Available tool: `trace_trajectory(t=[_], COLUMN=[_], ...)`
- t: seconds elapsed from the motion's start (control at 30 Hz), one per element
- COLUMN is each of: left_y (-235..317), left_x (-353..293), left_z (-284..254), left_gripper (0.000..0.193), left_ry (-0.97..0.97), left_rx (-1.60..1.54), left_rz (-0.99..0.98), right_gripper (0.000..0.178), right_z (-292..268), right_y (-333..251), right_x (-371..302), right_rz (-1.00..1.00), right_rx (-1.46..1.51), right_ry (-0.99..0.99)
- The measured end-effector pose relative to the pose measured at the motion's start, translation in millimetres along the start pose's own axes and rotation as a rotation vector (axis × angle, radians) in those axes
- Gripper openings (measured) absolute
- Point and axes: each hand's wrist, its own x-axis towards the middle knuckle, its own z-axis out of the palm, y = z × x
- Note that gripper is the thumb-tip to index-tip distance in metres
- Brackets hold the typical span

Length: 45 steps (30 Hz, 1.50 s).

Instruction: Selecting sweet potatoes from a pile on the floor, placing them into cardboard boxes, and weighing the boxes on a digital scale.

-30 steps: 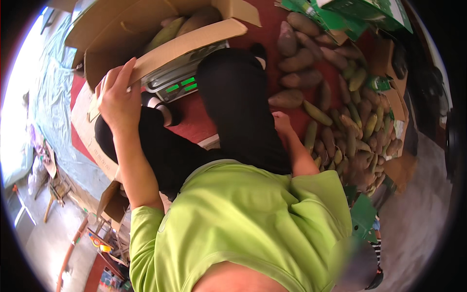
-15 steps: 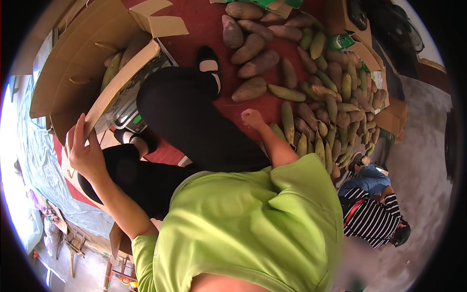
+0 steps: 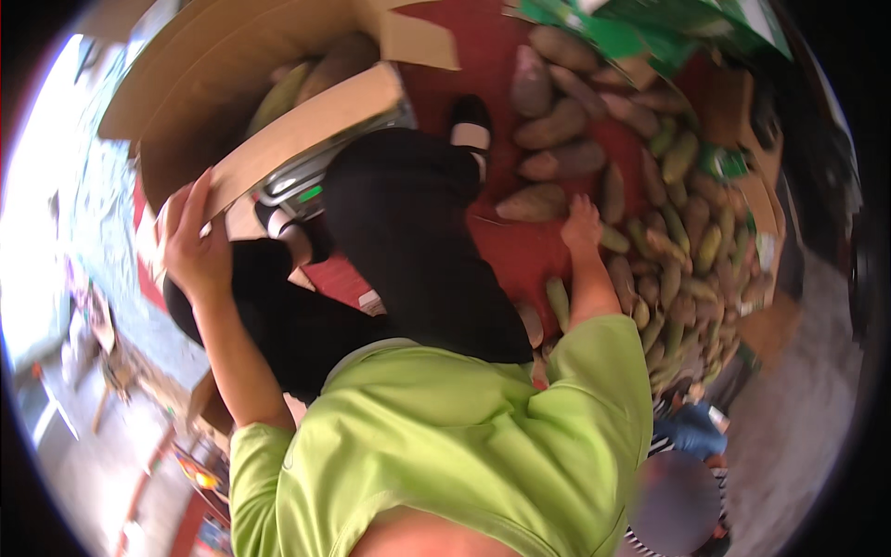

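Note:
My left hand [image 3: 195,241] has its fingers over the near edge of an open cardboard box [image 3: 306,135], holding its rim. Inside the box, a green root vegetable [image 3: 278,97] and a purplish-brown one [image 3: 342,67] are visible. My right hand [image 3: 583,223] is stretched over the red floor covering with its fingers extended and nothing held. Close to its fingertips are a purplish root vegetable [image 3: 535,201] and a short green one [image 3: 613,239]; whether it touches either I cannot tell.
A scale [image 3: 302,186] with a green-lit display sits below the box. Piled root vegetables [image 3: 691,251], green and purplish, spread to the right. Beyond them stands cardboard [image 3: 759,209]. Green packaging [image 3: 650,37] lies at the far side. Another person [image 3: 691,432] is at lower right.
My right hand has moved right toward the loose root vegetables, and its curled fingers have opened. My left hand stays on the box rim. The whole view has shifted.

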Motion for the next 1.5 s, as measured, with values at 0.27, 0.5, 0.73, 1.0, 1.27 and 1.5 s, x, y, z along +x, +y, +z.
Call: trace_trajectory(t=[0.27, 0.5, 0.73, 1.0, 1.27, 1.5], left_y=[1, 2, 0, -1, -1, -5], left_x=[0, -1, -1, -3, -3, -6], left_z=[3, -2, -2, -7, -10, -13], left_gripper=[0.041, 0.042, 0.036, 0.031, 0.028, 0.034], left_ry=[-0.002, -0.029, 0.004, -0.026, -0.047, -0.091], left_rx=[0.134, 0.126, 0.111, 0.061, 0.006, -0.017], left_rz=[0.016, -0.007, -0.009, -0.040, -0.020, -0.042], right_gripper=[0.041, 0.023, 0.034, 0.034, 0.028, 0.028], right_z=[-13, -7, -54, -78, -213, -339], right_y=[2, 21, 14, 11, -35, -124], right_x=[-7, -2, -26, -35, -82, -107], right_rz=[-0.149, -0.132, -0.030, -0.115, -0.245, -0.796], right_rx=[-0.358, -0.263, 0.315, 0.815, 1.333, 1.732], right_ry=[-0.228, -0.088, 0.223, 0.461, 0.646, 0.849])
